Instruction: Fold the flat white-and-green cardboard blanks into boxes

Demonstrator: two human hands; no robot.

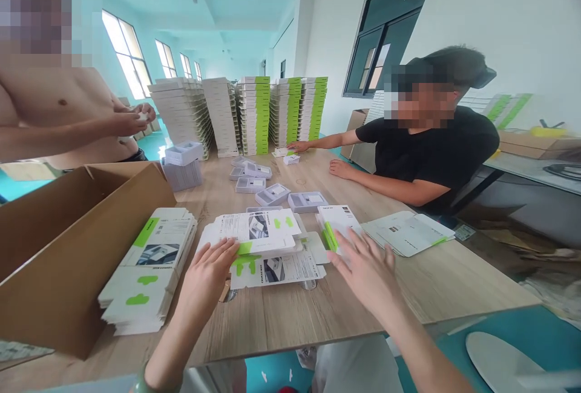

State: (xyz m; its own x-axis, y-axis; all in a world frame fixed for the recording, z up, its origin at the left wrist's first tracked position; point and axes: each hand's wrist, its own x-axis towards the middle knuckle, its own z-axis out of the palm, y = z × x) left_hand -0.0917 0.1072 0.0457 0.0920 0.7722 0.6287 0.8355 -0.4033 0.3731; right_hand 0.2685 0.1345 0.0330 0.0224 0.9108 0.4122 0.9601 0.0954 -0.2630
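Note:
My left hand [207,267] lies with fingers outstretched on the left end of a loose pile of flat printed cartons [267,226], white with green patches. My right hand [368,267] is spread wide over a small white box [338,216] with a green edge, right of the pile; the palm hides part of the box, and whether I touch it I cannot tell. More flat white sheets [403,232] lie beyond my right fingers. Just behind the pile are several pale plastic trays [306,201].
An open brown cardboard box [122,211] stands at left beside a stack of flat cartons [149,260]. Tall stacks of white-and-green boxes [255,114] line the table's far end. A person in black [422,151] sits at right, reaching across; another person [72,108] stands at left.

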